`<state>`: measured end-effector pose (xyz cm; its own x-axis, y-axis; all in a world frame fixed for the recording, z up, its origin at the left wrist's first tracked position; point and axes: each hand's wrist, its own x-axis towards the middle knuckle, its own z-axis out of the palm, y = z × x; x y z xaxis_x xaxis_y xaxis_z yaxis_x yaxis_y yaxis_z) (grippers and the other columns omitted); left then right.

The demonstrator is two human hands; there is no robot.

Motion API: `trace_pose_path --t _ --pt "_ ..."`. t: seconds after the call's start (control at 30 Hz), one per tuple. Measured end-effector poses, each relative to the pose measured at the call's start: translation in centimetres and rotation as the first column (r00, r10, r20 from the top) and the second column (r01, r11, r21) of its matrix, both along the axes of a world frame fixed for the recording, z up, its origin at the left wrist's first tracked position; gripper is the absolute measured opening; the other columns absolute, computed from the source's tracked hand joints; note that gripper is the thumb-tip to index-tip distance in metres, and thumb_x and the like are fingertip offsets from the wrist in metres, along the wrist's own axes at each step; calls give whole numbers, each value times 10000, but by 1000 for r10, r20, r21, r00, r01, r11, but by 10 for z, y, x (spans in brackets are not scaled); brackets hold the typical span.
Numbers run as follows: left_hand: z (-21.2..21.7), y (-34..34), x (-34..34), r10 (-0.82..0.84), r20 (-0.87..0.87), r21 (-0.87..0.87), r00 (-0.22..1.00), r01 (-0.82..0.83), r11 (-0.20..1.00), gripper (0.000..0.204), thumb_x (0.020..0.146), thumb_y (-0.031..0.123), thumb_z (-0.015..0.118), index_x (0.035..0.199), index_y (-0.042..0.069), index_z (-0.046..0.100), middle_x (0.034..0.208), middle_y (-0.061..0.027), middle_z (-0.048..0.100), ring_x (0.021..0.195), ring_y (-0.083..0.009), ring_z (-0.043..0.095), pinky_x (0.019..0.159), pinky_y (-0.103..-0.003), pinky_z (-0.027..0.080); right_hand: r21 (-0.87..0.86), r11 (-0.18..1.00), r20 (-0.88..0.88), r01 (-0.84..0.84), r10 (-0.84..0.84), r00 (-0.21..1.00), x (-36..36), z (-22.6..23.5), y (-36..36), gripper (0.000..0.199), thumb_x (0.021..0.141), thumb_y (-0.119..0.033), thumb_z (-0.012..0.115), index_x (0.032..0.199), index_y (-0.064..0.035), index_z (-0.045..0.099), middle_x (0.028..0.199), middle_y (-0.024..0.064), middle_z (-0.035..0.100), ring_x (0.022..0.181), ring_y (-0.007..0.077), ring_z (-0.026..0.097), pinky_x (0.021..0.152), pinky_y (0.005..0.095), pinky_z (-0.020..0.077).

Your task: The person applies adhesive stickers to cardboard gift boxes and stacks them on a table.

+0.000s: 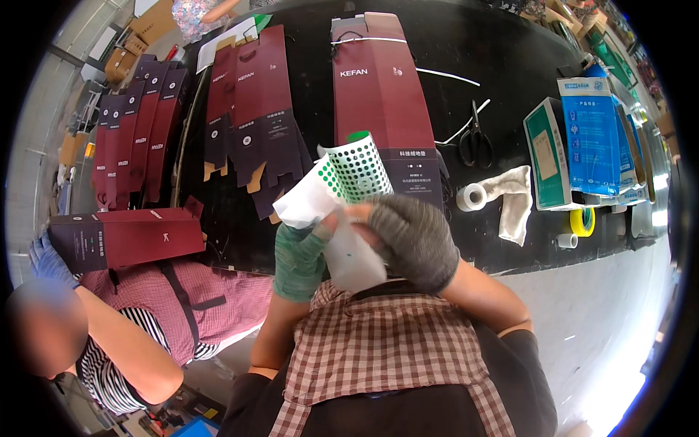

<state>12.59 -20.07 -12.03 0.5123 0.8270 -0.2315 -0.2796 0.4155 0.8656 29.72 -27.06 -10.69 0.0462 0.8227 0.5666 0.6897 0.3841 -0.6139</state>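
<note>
At your far left, a co-worker's blue-gloved hand (49,256) rests against the end of a long maroon carton (149,237), smooth and sharp-edged. Beyond it, more narrow maroon cartons (135,138) stand close in a row. Then come flattened maroon cartons (255,84), overlapping on the black table (251,237), tan card showing at their cut tabs.

Your left hand (300,255), in a green knit glove, grasps the lower left of the dotted sheet (358,171), beside its white flap (302,202). The sheet is right between your hands, above the table's near edge. Its curled part lies ahead of your grip, the long axis of the curl running away from you, and your right hand is the nearer one to it. The sheet looks thin and flexible: white, speckled with round dark and green dots, its paler tail hanging toward your apron (386,342).

Behind it lies a maroon carton bundle (382,95), bound by a narrow white strap (370,41). Your right hand (415,240), in ribbed grey knit, pinches the sheet from the right; its fingertips are partly blurred.

Farther right are black-handled scissors (475,144), a white roll (472,197) touching a crumpled, soft off-white cloth (515,207), a green box (547,156), a blue box (588,138) and a glossy yellow tape roll (582,222).
</note>
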Motion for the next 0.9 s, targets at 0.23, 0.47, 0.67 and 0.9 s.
trace_pose_path --t 0.23,0.47,0.67,0.9 --pt "7 -21 -3 16 9 -80 1000 -16 997 467 841 138 701 1253 22 515 1139 -44 586 1040 -123 552 888 -282 446 37 996 -90 78 -75 993 -3 -10 9 294 716 -121 720 1005 -109 670 832 84 647 707 258 648 593 331 527" --pt "13 -21 2 36 -139 44 990 -30 999 452 821 140 732 1217 14 554 1106 -42 609 986 -115 570 847 -281 463 36 992 -93 120 -116 989 -1 -8 8 214 768 -135 712 980 -120 686 818 80 644 692 243 648 578 326 522" --pt "8 -21 1 108 -225 230 968 -55 972 386 804 133 744 1140 3 607 1026 -37 642 902 -101 586 797 -267 473 44 993 -133 111 -104 986 -3 -7 12 210 741 -48 742 938 -97 689 766 67 656 588 180 613 536 274 486" --pt "4 -18 -1 110 -224 241 968 -54 969 351 801 111 735 1114 3 622 999 -30 652 876 -96 594 771 -255 478 -55 996 -276 64 -77 958 -3 -5 15 177 757 -66 725 929 -77 684 792 67 657 649 187 635 575 270 505"
